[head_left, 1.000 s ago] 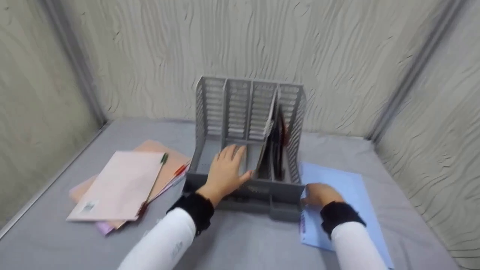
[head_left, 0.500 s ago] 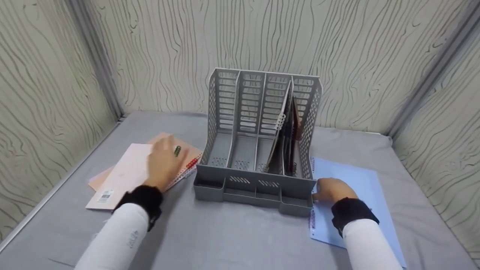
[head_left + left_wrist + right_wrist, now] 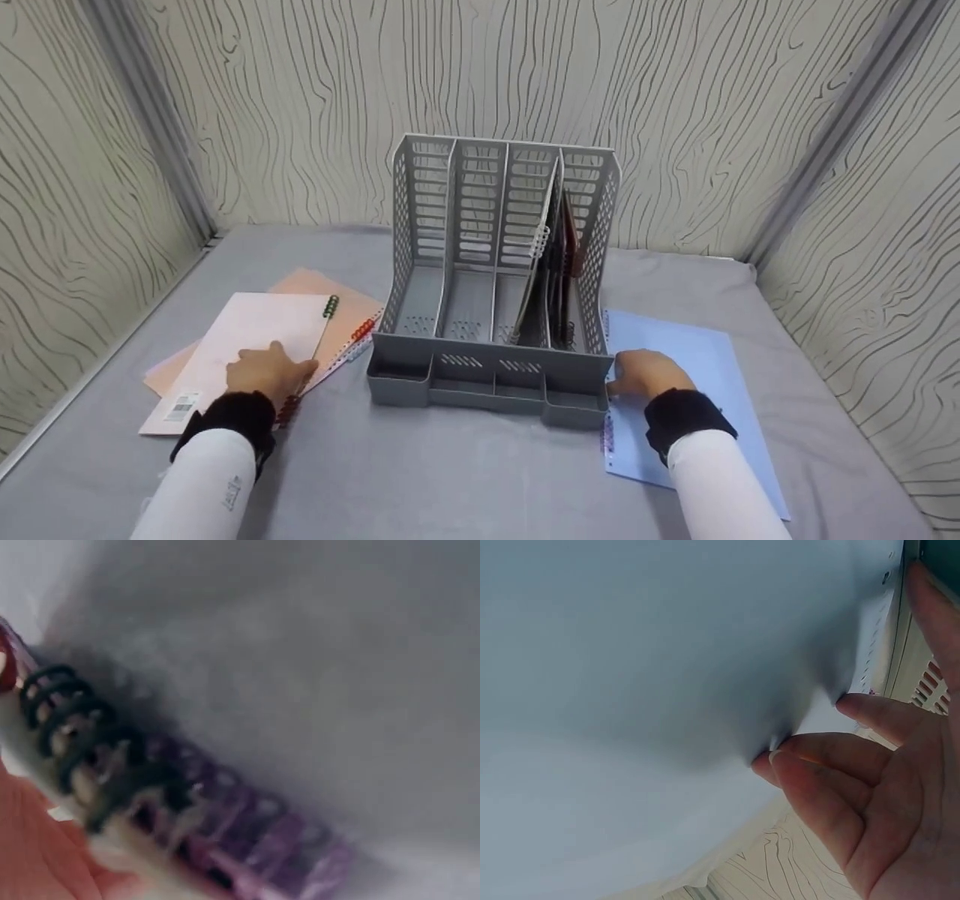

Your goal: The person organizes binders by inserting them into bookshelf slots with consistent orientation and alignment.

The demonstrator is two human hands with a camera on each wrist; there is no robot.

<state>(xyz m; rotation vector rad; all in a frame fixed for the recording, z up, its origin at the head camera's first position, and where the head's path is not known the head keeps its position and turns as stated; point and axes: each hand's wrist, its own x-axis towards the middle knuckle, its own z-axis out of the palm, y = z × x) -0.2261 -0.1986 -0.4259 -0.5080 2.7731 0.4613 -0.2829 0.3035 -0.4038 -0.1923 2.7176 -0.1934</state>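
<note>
My left hand [image 3: 266, 373] lies on a pink notebook [image 3: 247, 319] at the left, its thumb side by the bound edge. Beneath that notebook an orange-peach one [image 3: 322, 289] sticks out, with a red spiral [image 3: 363, 328]. Close up in the left wrist view are dark green coils [image 3: 94, 739] and purple coils [image 3: 277, 840]; part of the hand shows at the lower left. My right hand [image 3: 651, 373] rests beside the grey file organizer [image 3: 491, 352], over a blue notebook [image 3: 682, 375]. In the right wrist view its loosely bent fingertips [image 3: 849, 703] touch the blue cover.
Between the two hands the organizer stands upright, with several slots and small front trays. Several notebooks [image 3: 568, 247] lean in its right slots, one with a white spiral [image 3: 538, 241]. Wood-patterned walls [image 3: 315, 105] surround the grey cloth-covered surface [image 3: 465, 480].
My left hand has left the organizer's front and moved left, coming down on the pink notebook. The right hand stays beside the organizer. The head view has shifted slightly.
</note>
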